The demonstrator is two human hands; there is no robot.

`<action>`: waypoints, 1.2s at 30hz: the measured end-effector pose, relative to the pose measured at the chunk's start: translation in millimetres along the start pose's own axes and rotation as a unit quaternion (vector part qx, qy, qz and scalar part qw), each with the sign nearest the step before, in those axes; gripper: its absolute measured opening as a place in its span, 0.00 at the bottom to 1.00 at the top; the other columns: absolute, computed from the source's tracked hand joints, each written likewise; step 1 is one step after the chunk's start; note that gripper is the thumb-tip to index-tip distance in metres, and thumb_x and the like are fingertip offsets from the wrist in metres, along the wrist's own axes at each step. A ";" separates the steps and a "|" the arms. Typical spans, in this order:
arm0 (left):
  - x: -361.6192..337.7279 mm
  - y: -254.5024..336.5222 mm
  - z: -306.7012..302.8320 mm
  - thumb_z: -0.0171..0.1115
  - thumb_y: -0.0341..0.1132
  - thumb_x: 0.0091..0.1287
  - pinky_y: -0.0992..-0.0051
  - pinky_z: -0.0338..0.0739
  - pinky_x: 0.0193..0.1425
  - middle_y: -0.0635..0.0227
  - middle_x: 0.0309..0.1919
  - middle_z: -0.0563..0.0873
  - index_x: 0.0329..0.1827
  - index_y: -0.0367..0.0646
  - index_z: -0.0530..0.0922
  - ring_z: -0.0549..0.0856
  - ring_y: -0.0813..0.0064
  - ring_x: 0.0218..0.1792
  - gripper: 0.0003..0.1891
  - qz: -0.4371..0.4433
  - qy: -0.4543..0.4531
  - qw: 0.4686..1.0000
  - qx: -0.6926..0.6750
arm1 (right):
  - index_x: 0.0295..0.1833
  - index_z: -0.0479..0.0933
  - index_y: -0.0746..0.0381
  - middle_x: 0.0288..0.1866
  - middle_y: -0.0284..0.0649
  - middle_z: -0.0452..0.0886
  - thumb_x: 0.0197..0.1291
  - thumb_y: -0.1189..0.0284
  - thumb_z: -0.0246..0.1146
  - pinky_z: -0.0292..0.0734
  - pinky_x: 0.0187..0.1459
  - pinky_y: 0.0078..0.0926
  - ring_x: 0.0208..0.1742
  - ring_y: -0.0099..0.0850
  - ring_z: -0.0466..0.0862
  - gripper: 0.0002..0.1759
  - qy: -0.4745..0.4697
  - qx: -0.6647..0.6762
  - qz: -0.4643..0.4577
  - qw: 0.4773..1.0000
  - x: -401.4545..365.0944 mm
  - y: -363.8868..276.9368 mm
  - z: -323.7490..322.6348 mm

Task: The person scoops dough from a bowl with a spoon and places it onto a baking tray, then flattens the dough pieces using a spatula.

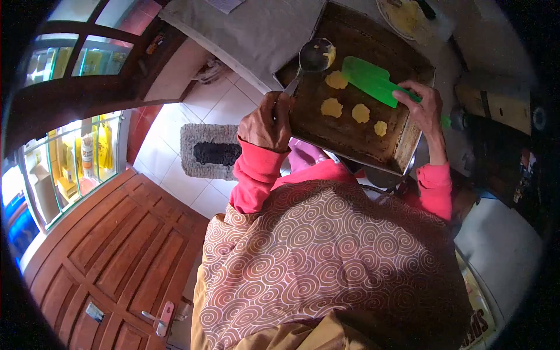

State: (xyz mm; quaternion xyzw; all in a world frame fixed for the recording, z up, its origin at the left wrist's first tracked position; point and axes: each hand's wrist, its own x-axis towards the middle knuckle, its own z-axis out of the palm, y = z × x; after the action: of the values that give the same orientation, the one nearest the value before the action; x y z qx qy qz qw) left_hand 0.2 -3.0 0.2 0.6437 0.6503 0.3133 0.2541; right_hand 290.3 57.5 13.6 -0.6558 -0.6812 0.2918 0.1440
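My left hand (267, 121) is closed round the handle of a metal ladle (315, 55), whose bowl hangs over the tray's left part with some yellow batter on its edge. In my right hand (424, 105) is the handle of a green spatula (370, 80), its flat blade above the tray. Beneath both lies a brown, stained rectangular baking tray (385, 144). Several small yellow batter rounds (332, 108) are spread on its surface, below and left of the spatula blade.
A plate (402, 16) with yellow residue stands beyond the tray. The grey-covered table (251, 36) extends to the left. On the tiled floor lies a grey mat (209, 153). A brown wooden door (125, 251) is at lower left.
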 end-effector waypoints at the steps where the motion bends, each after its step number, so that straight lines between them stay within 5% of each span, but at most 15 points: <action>1: -0.1 0.0 0.6 0.49 0.32 0.59 0.70 0.74 0.28 0.66 0.31 0.79 0.33 0.44 0.76 0.81 0.63 0.26 0.07 -0.014 0.001 1.000 -0.010 | 0.35 0.78 0.65 0.32 0.44 0.79 0.44 0.56 0.64 0.68 0.44 0.27 0.37 0.36 0.78 0.22 0.001 0.005 0.004 1.000 0.2 1.3 -0.4; 5: -0.1 -6.8 5.0 0.50 0.32 0.59 0.71 0.74 0.27 0.66 0.32 0.79 0.33 0.44 0.76 0.81 0.64 0.26 0.06 0.053 0.024 0.998 0.010 | 0.34 0.78 0.64 0.32 0.44 0.79 0.42 0.57 0.65 0.67 0.45 0.26 0.37 0.34 0.78 0.21 0.022 -0.028 0.019 0.999 1.7 6.8 8.3; 8: -0.6 -5.1 3.0 0.50 0.32 0.59 0.71 0.74 0.27 0.65 0.32 0.79 0.33 0.43 0.76 0.81 0.63 0.26 0.06 0.041 0.011 0.999 0.017 | 0.35 0.78 0.63 0.26 0.37 0.79 0.45 0.60 0.63 0.67 0.33 0.20 0.29 0.23 0.76 0.18 0.043 -0.044 -0.034 0.998 0.3 14.7 2.4; 26: 0.4 -3.0 3.7 0.49 0.35 0.61 0.70 0.73 0.27 0.62 0.20 0.80 0.31 0.43 0.76 0.81 0.61 0.23 0.08 -0.039 0.014 0.998 -0.044 | 0.33 0.78 0.62 0.26 0.39 0.79 0.44 0.60 0.63 0.68 0.35 0.24 0.30 0.29 0.78 0.17 -0.009 -0.052 -0.024 0.998 1.1 6.8 -10.6; 36: 0.5 -2.3 5.2 0.49 0.36 0.61 0.70 0.72 0.25 0.62 0.19 0.79 0.31 0.43 0.76 0.80 0.61 0.21 0.09 -0.032 0.027 0.998 -0.054 | 0.36 0.78 0.63 0.33 0.42 0.80 0.43 0.59 0.65 0.68 0.46 0.27 0.39 0.34 0.78 0.19 -0.004 -0.034 -0.001 0.999 4.0 20.1 -9.2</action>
State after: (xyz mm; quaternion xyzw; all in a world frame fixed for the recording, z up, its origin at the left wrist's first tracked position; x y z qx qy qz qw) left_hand 2.5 -2.0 -5.0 0.5995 0.6593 0.3571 0.2803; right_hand 311.4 62.7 8.3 -0.6585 -0.6918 0.2709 0.1198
